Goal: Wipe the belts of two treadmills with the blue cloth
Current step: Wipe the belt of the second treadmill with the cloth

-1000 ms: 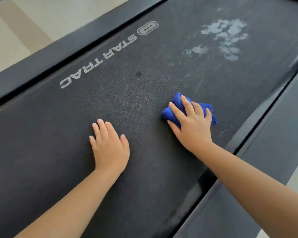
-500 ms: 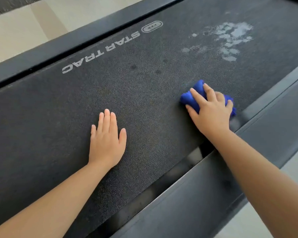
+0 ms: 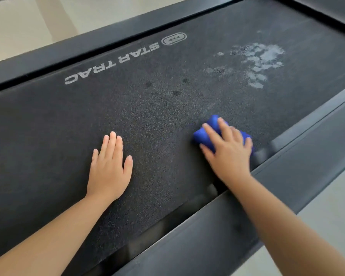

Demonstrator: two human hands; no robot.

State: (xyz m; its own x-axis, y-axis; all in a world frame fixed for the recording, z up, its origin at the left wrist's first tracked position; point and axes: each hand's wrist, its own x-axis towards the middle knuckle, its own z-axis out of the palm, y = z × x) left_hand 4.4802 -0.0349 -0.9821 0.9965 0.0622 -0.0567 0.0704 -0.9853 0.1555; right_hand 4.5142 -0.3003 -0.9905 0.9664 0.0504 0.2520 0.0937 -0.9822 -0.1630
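Blue cloth (image 3: 202, 136) gripped by right hand (image 3: 230, 154) near belt (image 3: 147, 124) edge
Left hand (image 3: 109, 170) is laid flat at its 9 o'clock; side rail (image 3: 307, 148) is seen close at 3 o'clock, open belt at 12

Gym: Star Trac treadmill belt (image 3: 48, 136)

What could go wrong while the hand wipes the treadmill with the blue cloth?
1. The right hand holds the blue cloth close to the dark gap beside the side rail; cloth or fingers might catch there.
2. The whitish patch lies farther along the belt, beyond the cloth, so it could get missed.
3. The left hand rests flat on the belt; leaning hard might make it slip.
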